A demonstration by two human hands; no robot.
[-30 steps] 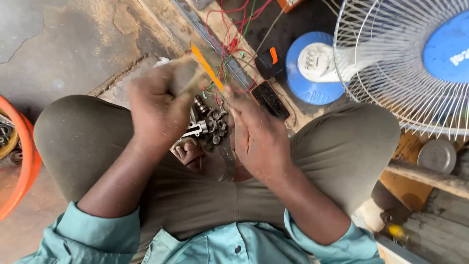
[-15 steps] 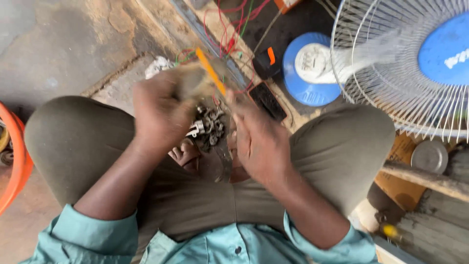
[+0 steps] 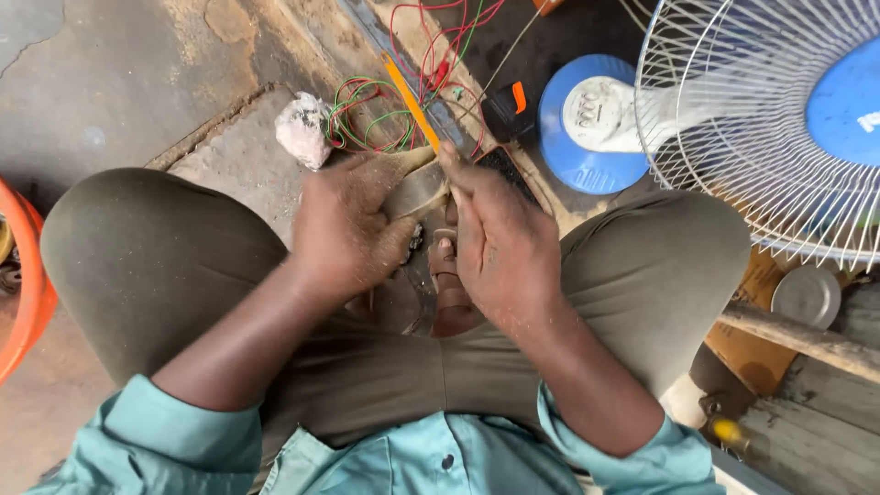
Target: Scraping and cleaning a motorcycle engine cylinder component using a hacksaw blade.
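My left hand [image 3: 353,229] grips a small brownish metal part [image 3: 417,188] held over my lap, between my knees. My right hand [image 3: 500,243] is closed around an orange-handled tool [image 3: 410,99] whose shaft points up and away from me; its tip end is hidden inside my fingers, right beside the part. Both hands touch at the part. What lies under the hands is mostly hidden.
Red and green wires [image 3: 367,124] tangle on the ground ahead, beside a pale stone [image 3: 301,130]. A white-caged fan [image 3: 779,119] on a blue base [image 3: 587,124] stands at right. An orange tub rim [image 3: 27,284] is at left. Wooden planks [image 3: 807,339] lie lower right.
The cluster of small metal parts seen between my hands is now covered by them. My left hand has turned and closed over the part; the view has shifted slightly.
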